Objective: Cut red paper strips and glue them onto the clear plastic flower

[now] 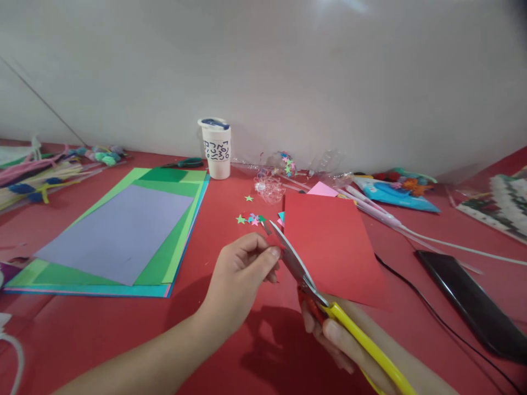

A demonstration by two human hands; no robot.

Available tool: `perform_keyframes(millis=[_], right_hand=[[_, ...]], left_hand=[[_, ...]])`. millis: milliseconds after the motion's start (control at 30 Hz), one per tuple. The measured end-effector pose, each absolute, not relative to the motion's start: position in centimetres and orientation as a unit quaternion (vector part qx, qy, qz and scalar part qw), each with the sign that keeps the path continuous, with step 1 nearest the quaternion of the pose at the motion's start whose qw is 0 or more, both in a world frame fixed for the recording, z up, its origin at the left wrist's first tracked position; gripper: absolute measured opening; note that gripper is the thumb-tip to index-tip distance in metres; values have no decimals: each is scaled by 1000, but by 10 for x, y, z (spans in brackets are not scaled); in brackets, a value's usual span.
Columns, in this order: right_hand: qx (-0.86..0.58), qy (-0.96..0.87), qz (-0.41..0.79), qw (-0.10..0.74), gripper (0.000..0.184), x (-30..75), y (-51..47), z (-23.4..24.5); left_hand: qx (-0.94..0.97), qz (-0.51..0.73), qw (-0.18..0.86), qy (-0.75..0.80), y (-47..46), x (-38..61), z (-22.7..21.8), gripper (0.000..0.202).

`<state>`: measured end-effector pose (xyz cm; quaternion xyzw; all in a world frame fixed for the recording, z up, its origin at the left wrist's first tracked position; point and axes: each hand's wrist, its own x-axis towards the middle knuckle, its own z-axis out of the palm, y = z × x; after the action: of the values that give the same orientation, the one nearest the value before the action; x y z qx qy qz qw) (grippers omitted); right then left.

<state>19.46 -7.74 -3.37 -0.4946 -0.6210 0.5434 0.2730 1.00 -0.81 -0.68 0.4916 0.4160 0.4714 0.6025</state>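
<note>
Right hand (334, 344) clasps one scissors (325, 306) — left hand (236, 277) pinches one red scrap (275, 242).

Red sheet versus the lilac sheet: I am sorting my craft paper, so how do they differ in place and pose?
The red sheet is a single sheet beside the scissors held in the right hand; the lilac sheet tops a stack of green sheets. The red sheet is near the left hand, which pinches a red scrap; the lilac sheet lies farther left, untouched. Both are plain, rectangular, single-coloured.
</note>
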Motion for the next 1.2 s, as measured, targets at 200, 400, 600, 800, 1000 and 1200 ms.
perform_keyframes(millis=[200, 400, 600, 800, 1000, 1200], right_hand=[[-469, -630, 549, 287, 48, 190, -76, -32], [-485, -645, 525, 270, 50, 186, -75, -19], [-520, -629, 498, 294, 52, 190, -81, -41], [-533, -611, 512, 282, 54, 191, -81, -48], [-541, -619, 508, 260, 52, 194, -82, -41], [-556, -606, 504, 262, 50, 189, -86, -37]], left_hand=[[483, 472, 612, 412, -9, 11, -5, 20], [478, 475, 613, 413, -10, 11, -4, 19], [483, 472, 609, 416, -9, 11, -5, 21], [474, 472, 619, 412, -10, 11, -6, 21], [468, 474, 626, 405, -10, 11, -4, 21], [467, 475, 628, 402, -10, 12, -6, 21]])
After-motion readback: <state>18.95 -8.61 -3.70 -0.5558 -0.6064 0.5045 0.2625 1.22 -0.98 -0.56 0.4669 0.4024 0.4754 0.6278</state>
